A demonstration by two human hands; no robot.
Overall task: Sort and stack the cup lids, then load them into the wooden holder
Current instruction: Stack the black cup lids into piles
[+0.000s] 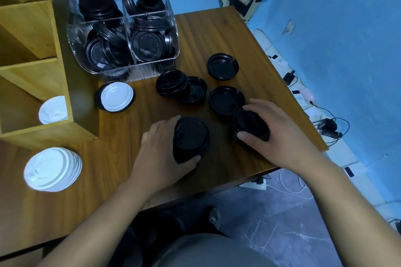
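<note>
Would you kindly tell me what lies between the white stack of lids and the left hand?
Only bare table lies between the white stack and the left hand, which grips a black lid stack; the head view shows it.

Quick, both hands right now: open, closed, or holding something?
Left hand: closed, gripping a stack of black lids.
Right hand: closed, gripping a second black lid stack.
</note>
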